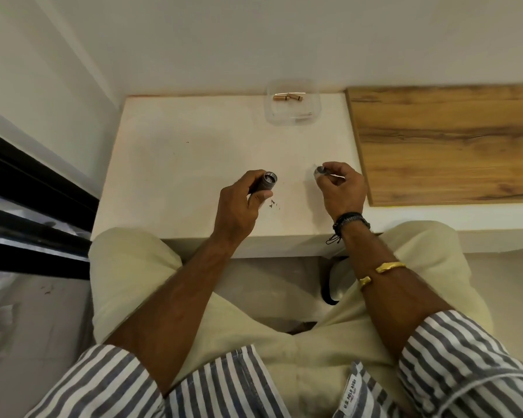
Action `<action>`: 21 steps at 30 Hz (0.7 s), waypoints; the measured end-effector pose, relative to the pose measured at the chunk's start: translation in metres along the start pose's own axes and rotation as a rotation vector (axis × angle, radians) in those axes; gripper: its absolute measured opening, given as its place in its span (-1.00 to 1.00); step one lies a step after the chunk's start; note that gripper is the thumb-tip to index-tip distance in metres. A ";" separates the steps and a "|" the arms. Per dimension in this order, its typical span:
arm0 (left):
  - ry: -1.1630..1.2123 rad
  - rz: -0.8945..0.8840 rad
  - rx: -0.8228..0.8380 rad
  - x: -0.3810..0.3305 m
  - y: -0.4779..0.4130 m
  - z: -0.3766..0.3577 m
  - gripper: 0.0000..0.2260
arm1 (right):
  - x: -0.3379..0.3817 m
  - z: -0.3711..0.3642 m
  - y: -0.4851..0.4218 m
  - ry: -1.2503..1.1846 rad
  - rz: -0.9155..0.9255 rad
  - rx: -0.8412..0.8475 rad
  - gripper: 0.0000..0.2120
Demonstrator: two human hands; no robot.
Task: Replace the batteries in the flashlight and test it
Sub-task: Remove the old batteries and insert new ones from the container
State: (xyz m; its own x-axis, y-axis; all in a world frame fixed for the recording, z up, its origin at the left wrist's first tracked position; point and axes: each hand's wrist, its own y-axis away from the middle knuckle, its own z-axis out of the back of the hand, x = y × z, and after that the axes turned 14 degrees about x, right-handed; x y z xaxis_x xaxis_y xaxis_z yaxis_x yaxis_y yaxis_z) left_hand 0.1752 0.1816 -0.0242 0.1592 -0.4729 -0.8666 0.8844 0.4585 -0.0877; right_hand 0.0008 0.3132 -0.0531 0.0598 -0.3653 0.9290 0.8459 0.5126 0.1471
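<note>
My left hand [240, 203] grips a dark grey flashlight body [267, 181], its open end pointing up and to the right. My right hand [341, 188] pinches a small round grey flashlight cap [320, 171] between thumb and fingers, held apart from the body. Both hands hover over the white table [194, 164]. At the table's far edge stands a clear plastic tray [293, 111] with two copper-coloured batteries [288, 98] lying in it.
A wooden board [447, 140] lies to the right of the white table. Small dark specks [274, 203] sit on the table near my left hand. A white wall is behind; a dark window frame [27, 188] runs along the left. My knees press against the table's front edge.
</note>
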 end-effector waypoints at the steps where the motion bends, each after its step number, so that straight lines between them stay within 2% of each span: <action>1: 0.008 0.001 0.000 -0.001 -0.001 0.000 -0.74 | 0.000 0.000 -0.002 0.019 0.006 -0.018 -0.77; 4: 0.028 -0.003 0.003 -0.005 -0.003 0.001 -0.75 | -0.002 -0.001 -0.005 0.114 0.027 -0.057 -0.77; 10: 0.032 0.010 0.023 0.000 -0.003 -0.002 -0.75 | -0.009 -0.003 -0.011 0.306 -0.044 -0.049 -0.77; 17: 0.023 0.026 0.038 0.003 -0.001 -0.001 -0.73 | -0.005 -0.004 -0.007 0.344 -0.050 -0.024 -0.74; 19: -0.010 0.014 0.035 0.002 0.000 0.000 -0.73 | 0.000 -0.008 0.001 0.340 -0.015 -0.079 -0.73; 21: -0.094 -0.021 0.044 0.002 -0.001 0.001 -0.74 | 0.010 -0.014 0.010 0.290 0.036 -0.109 -0.80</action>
State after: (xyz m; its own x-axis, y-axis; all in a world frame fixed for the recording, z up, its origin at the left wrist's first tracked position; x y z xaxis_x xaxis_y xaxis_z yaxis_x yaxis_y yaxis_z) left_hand 0.1747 0.1799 -0.0254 0.1791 -0.5513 -0.8149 0.9060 0.4152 -0.0817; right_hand 0.0172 0.3042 -0.0468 0.2265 -0.5628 0.7950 0.8915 0.4485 0.0635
